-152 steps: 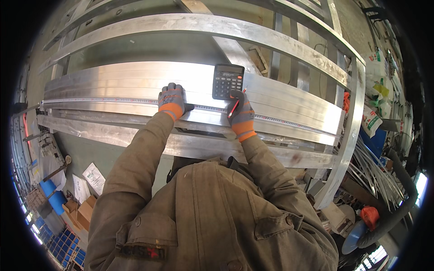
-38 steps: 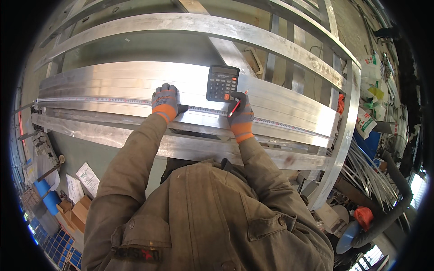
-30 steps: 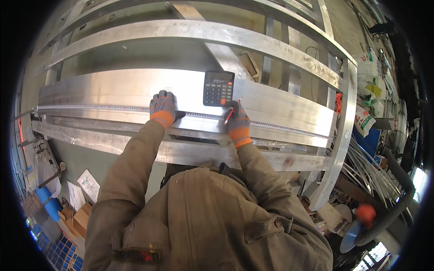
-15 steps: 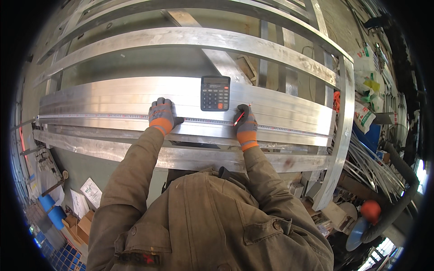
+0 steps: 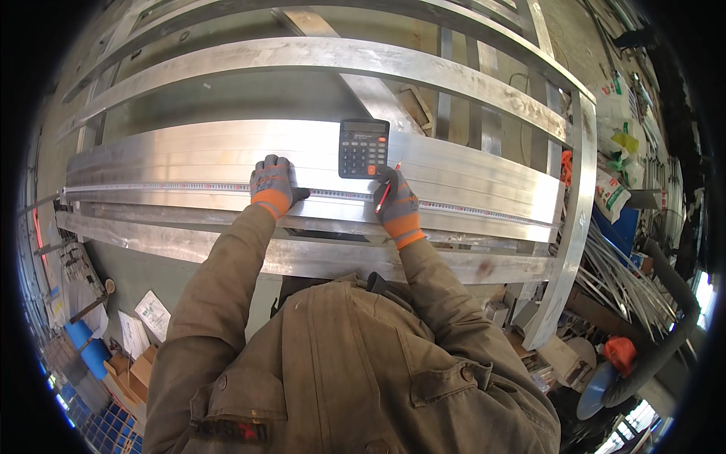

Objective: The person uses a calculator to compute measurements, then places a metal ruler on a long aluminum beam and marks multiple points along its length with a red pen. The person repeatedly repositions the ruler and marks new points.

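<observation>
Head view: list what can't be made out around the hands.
In the head view:
Tape measure: one stretch is hidden by the left hand, another by the right hand.
Its finer markings: too small to read.
Calculator display: too small to read.
Whatever lies directly beneath the metal panel: hidden by the panel.

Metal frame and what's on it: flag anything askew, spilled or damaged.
A dark reddish-brown smudge marks the near rail, toward its right end; it stands out against the silver metal, cause unclear. Nothing looks askew: the tape measure and calculator look in order.
</observation>
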Available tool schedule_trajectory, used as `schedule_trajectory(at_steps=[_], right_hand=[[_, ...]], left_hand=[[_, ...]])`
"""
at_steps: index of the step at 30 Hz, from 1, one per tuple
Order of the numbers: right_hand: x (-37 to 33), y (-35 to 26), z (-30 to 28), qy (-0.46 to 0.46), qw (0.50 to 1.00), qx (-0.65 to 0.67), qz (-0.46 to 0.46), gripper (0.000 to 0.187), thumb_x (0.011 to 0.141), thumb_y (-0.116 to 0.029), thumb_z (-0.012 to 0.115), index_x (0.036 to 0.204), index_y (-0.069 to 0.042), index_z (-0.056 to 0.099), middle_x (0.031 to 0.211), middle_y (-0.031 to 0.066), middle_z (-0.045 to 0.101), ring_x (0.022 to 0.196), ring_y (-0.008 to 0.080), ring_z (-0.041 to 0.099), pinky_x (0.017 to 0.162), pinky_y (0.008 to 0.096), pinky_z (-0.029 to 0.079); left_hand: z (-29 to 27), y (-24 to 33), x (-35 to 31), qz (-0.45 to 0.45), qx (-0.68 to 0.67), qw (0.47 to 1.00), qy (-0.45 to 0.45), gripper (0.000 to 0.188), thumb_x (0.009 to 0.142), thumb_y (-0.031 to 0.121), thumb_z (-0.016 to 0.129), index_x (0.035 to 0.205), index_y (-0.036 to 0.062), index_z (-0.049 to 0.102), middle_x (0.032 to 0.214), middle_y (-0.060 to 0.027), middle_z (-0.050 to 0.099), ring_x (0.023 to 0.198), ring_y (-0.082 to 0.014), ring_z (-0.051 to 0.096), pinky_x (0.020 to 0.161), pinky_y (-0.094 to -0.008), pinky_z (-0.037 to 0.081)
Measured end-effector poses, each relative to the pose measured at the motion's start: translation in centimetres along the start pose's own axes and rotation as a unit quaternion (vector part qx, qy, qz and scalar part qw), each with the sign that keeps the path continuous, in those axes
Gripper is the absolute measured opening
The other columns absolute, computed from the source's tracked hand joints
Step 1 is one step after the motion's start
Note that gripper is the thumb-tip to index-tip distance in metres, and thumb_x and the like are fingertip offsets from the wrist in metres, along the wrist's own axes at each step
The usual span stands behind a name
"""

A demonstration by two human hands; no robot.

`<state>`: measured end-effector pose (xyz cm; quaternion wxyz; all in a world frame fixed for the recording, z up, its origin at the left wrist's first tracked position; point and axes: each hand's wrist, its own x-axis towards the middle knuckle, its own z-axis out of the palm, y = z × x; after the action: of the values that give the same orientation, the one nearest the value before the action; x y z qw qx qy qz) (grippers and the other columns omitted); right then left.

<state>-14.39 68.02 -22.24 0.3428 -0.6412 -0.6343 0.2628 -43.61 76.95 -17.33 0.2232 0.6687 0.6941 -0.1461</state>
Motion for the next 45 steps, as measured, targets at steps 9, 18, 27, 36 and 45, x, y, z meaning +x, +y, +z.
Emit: schedule_trajectory(at_steps=[9, 18, 27, 36, 45], right_hand=[[0.1, 1.2, 0.8, -0.041, 0.995, 0.011, 0.090, 0.034, 0.104, 0.002, 0.065, 0.135, -0.009, 0.073, 0.110, 0.0152, 0.080, 0.098, 0.0365, 0.080, 0.083, 0.0458, 0.062], [0.1, 0.8, -0.2, 0.069, 0.997, -0.028, -0.013, 0.030, 0.102, 0.004, 0.067, 0.129, -0.009, 0.072, 0.107, 0.0143, 0.078, 0.095, 0.0384, 0.076, 0.083, 0.0467, 0.060], [0.3, 0.7, 0.3, -0.005, 0.998, -0.021, 0.054, 0.032, 0.102, 0.006, 0.065, 0.130, -0.008, 0.072, 0.115, 0.0155, 0.077, 0.101, 0.0381, 0.077, 0.087, 0.0462, 0.061], [0.8, 0.7, -0.3, 0.066, 0.996, -0.022, -0.051, 0.044, 0.093, 0.005, 0.072, 0.134, -0.013, 0.070, 0.115, 0.0117, 0.075, 0.098, 0.0363, 0.077, 0.084, 0.0459, 0.061], [0.5, -0.5, -0.3, 0.067, 0.998, 0.010, -0.016, 0.031, 0.103, 0.002, 0.067, 0.131, -0.009, 0.074, 0.108, 0.0115, 0.081, 0.095, 0.0320, 0.081, 0.081, 0.0426, 0.063]], left_hand=[[-0.3, 0.1, 0.2, -0.006, -0.006, 1.000, -0.009, 0.086, 0.080, 0.055, 0.104, 0.146, 0.0076, 0.074, 0.156, -0.0130, 0.063, 0.149, -0.0372, 0.058, 0.127, -0.0476, 0.051], [0.0, -0.2, 0.1, -0.005, -0.001, 1.000, -0.011, 0.086, 0.080, 0.057, 0.104, 0.146, 0.0107, 0.074, 0.154, -0.0118, 0.064, 0.148, -0.0364, 0.058, 0.127, -0.0489, 0.050], [0.1, -0.1, 0.1, -0.007, 0.003, 1.000, -0.013, 0.086, 0.080, 0.057, 0.104, 0.146, 0.0108, 0.074, 0.154, -0.0117, 0.064, 0.148, -0.0361, 0.058, 0.127, -0.0489, 0.050], [0.0, 0.0, 0.0, -0.007, 0.001, 1.000, -0.002, 0.086, 0.080, 0.058, 0.104, 0.145, 0.0101, 0.074, 0.153, -0.0124, 0.064, 0.148, -0.0367, 0.058, 0.126, -0.0479, 0.050], [0.3, -0.2, 0.3, 0.002, 0.021, 1.000, 0.008, 0.084, 0.080, 0.059, 0.104, 0.141, 0.0082, 0.077, 0.152, -0.0142, 0.066, 0.145, -0.0386, 0.061, 0.126, -0.0481, 0.051]])
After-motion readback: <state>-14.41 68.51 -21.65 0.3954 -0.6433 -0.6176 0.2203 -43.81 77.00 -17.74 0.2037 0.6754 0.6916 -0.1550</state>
